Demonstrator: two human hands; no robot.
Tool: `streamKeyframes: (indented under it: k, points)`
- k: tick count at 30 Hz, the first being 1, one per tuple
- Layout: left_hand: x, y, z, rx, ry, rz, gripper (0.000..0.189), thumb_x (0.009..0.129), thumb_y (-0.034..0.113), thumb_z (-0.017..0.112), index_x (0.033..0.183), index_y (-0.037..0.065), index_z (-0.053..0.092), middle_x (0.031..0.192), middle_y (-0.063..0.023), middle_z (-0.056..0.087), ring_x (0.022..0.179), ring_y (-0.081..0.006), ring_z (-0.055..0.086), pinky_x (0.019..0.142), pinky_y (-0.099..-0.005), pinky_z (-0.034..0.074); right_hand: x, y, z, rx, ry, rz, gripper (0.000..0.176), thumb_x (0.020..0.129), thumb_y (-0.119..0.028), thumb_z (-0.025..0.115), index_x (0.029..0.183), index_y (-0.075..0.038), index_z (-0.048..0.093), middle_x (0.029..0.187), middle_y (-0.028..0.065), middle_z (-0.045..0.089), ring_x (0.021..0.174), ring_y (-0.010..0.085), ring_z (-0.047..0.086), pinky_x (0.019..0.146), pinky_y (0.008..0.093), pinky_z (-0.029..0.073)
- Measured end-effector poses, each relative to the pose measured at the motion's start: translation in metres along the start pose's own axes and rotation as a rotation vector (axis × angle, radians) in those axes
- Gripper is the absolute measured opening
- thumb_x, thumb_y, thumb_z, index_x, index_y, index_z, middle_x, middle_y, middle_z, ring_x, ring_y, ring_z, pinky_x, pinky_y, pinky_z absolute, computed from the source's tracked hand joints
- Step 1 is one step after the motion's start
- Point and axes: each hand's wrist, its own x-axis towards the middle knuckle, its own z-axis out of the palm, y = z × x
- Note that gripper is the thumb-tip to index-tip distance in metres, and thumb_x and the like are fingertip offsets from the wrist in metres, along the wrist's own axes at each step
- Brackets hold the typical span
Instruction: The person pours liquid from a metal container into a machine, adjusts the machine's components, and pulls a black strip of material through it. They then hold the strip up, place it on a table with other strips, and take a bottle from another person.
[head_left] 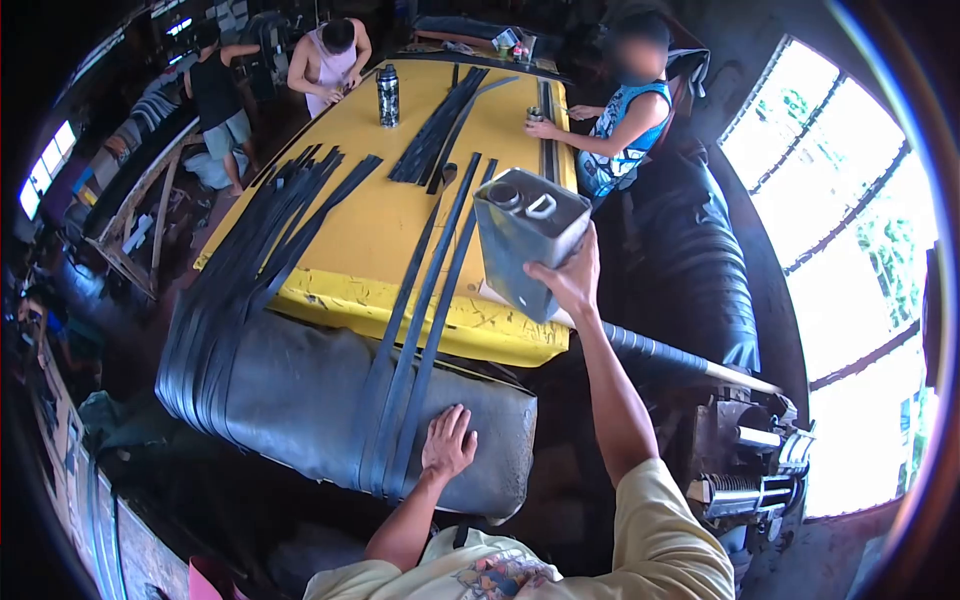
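Observation:
My right hand [570, 278] grips a rectangular metal can [525, 250] by its lower side, holding it tilted above the near right part of the yellow-topped table [330, 275]. The can has a round cap and a small handle on top; its contents are hidden. My left hand [448, 445] lies flat, fingers spread, on a black sheet-covered bolster [300, 375] at the table's near end. Beside that hand, long black strips [420, 300] run from the tabletop down over the bolster. A thicker bundle of black strips [250, 240] drapes over its left part.
A dark patterned bottle [388, 96] and more black strips [440, 125] are on the tabletop. At the right edge, a person in blue [625, 125] holds a small container. Another person [330, 65] stands at the far end. Metal machinery [755, 465] stands right, near a wrapped pole [660, 347].

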Motion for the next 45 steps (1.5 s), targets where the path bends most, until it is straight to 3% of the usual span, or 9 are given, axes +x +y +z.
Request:
streamKeyframes:
  k: [4, 11, 20, 24, 26, 29, 31, 37, 45]
  points:
    - [0.003, 0.004, -0.004, 0.019, -0.007, -0.013, 0.051, 0.096, 0.035, 0.056, 0.137, 0.004, 0.057, 0.146, -0.0150, 0.050, 0.137, -0.0318, 0.046, 0.115, -0.0499, 0.035, 0.044, 0.034, 0.044, -0.320, 0.067, 0.066, 0.119, 0.053, -0.026, 0.091, 0.148, 0.008, 0.028, 0.132, 0.0271, 0.047, 0.125, 0.0413, 0.048, 0.108, 0.0461, 0.043]
    - [0.003, 0.002, 0.003, 0.020, 0.003, -0.032, 0.051, 0.092, 0.035, 0.062, 0.135, 0.008, 0.059, 0.143, -0.0129, 0.052, 0.134, -0.0321, 0.049, 0.112, -0.0504, 0.037, 0.060, 0.127, 0.090, -0.351, 0.068, 0.089, 0.119, 0.054, -0.025, 0.090, 0.148, 0.005, 0.023, 0.125, 0.0268, 0.045, 0.121, 0.0427, 0.046, 0.106, 0.0508, 0.041]
    - [0.006, 0.002, -0.001, 0.040, -0.018, 0.009, 0.048, 0.091, 0.032, 0.064, 0.132, 0.008, 0.060, 0.141, -0.0142, 0.052, 0.131, -0.0337, 0.050, 0.108, -0.0513, 0.039, 0.023, 0.186, 0.053, -0.046, 0.027, 0.228, 0.137, 0.055, -0.032, 0.095, 0.157, 0.003, 0.011, 0.149, 0.0268, 0.034, 0.143, 0.0393, 0.035, 0.122, 0.0454, 0.029]
    - [0.007, 0.001, 0.000, 0.048, 0.056, 0.054, 0.046, 0.091, 0.031, 0.065, 0.130, 0.007, 0.061, 0.140, -0.0137, 0.054, 0.129, -0.0333, 0.053, 0.106, -0.0519, 0.041, 0.017, 0.190, 0.053, -0.357, -0.029, 0.340, 0.138, 0.058, -0.039, 0.096, 0.156, 0.007, 0.010, 0.156, 0.0294, 0.031, 0.141, 0.0444, 0.039, 0.118, 0.0493, 0.033]
    - [0.007, 0.000, 0.002, 0.063, 0.100, 0.095, 0.044, 0.092, 0.030, 0.065, 0.130, 0.007, 0.060, 0.139, -0.0153, 0.055, 0.128, -0.0355, 0.054, 0.101, -0.0521, 0.043, -0.019, 0.184, 0.053, -0.548, -0.015, 0.294, 0.137, 0.060, -0.045, 0.094, 0.156, 0.007, 0.011, 0.153, 0.0302, 0.036, 0.138, 0.0467, 0.041, 0.117, 0.0507, 0.034]
    - [0.004, -0.002, 0.006, 0.094, 0.103, 0.148, 0.042, 0.094, 0.029, 0.065, 0.129, 0.007, 0.060, 0.139, -0.0168, 0.056, 0.126, -0.0373, 0.056, 0.098, -0.0535, 0.045, -0.119, 0.141, 0.044, -0.408, 0.016, 0.380, 0.096, 0.084, -0.035, 0.079, 0.154, 0.004, 0.027, 0.145, 0.0332, 0.043, 0.132, 0.0491, 0.045, 0.111, 0.0512, 0.039]
    - [0.002, -0.010, 0.012, 0.093, 0.126, 0.174, 0.039, 0.096, 0.029, 0.063, 0.128, 0.006, 0.061, 0.141, -0.0181, 0.055, 0.128, -0.0376, 0.055, 0.100, -0.0537, 0.044, -0.208, 0.098, 0.026, -0.361, 0.137, 0.150, 0.083, 0.086, -0.031, 0.075, 0.149, 0.004, 0.034, 0.128, 0.0293, 0.054, 0.119, 0.0451, 0.053, 0.102, 0.0510, 0.045]
    - [0.003, -0.016, 0.008, 0.114, 0.034, 0.192, 0.038, 0.100, 0.029, 0.059, 0.128, 0.004, 0.062, 0.144, -0.0193, 0.052, 0.133, -0.0371, 0.050, 0.108, -0.0532, 0.040, -0.432, 0.028, -0.079, -0.338, -0.017, 0.578, 0.065, 0.092, -0.036, 0.069, 0.143, -0.001, 0.049, 0.126, 0.0223, 0.059, 0.112, 0.0384, 0.063, 0.094, 0.0445, 0.053]
    - [0.001, -0.015, 0.006, 0.182, -0.005, 0.216, 0.040, 0.102, 0.030, 0.057, 0.129, 0.001, 0.062, 0.146, -0.0212, 0.051, 0.135, -0.0381, 0.049, 0.111, -0.0514, 0.039, -0.550, -0.014, -0.250, -0.524, -0.291, 1.091, 0.055, 0.088, -0.035, 0.068, 0.134, -0.008, 0.059, 0.123, 0.0192, 0.066, 0.115, 0.0373, 0.064, 0.096, 0.0478, 0.054]
